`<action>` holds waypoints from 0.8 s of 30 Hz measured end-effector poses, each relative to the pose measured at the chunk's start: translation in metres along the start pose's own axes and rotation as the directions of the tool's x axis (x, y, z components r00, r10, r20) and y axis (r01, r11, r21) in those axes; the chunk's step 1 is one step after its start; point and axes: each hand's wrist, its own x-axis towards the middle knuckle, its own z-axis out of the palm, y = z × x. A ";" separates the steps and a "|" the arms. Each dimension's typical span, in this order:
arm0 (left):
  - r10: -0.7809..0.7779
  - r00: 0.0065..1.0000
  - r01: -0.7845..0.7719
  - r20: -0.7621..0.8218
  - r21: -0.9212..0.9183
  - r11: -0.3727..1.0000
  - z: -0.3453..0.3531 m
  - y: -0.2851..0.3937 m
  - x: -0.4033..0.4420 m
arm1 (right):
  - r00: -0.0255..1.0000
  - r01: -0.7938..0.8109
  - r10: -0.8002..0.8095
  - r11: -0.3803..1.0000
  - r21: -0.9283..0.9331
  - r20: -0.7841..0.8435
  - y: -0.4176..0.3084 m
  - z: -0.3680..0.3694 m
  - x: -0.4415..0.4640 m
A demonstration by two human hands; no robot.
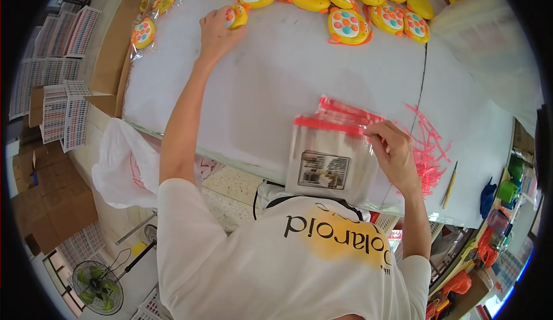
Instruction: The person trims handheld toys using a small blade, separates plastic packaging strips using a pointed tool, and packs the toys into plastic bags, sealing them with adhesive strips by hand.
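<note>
At the upper left of the table, my left hand [219, 35] is closed around a yellow push-button toy [237, 17] with coloured round buttons and orange trim. Several more yellow toys [348, 25] lie in a heap along the far side, some with buttons up and others back side up. Near the front edge, my right hand [393, 152] pinches the upper right corner of a clear plastic bag [308, 141] with a red top strip and a dark printed label. Other red-edged bags [345, 108] lie just behind it.
Red plastic strips [426, 167] are piled right of my right hand, beside a thin yellow tool [450, 185]. Bagged toys [143, 33] sit at the left edge by a cardboard box [112, 61]. A white plastic bag [124, 164] hangs below the table's left edge.
</note>
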 end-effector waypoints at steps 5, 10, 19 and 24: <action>-0.193 0.874 0.480 0.447 -0.856 0.190 -0.021 0.038 -0.039 | 1.000 0.010 -0.010 0.967 0.254 -0.001 -0.015 0.022 0.014; 0.000 0.782 0.533 0.623 -0.668 -0.520 0.002 0.133 -0.122 | 0.949 -0.298 0.266 0.582 0.757 0.169 -0.018 0.055 0.030; 0.437 0.893 -0.308 0.111 -0.556 0.772 0.025 0.183 -0.226 | 0.923 -0.112 0.367 0.548 0.829 -0.118 0.033 0.038 0.001; 0.554 0.832 -0.508 0.020 -0.372 0.777 0.051 0.196 -0.243 | 0.892 -0.084 0.415 0.545 0.834 -0.181 0.056 0.045 -0.013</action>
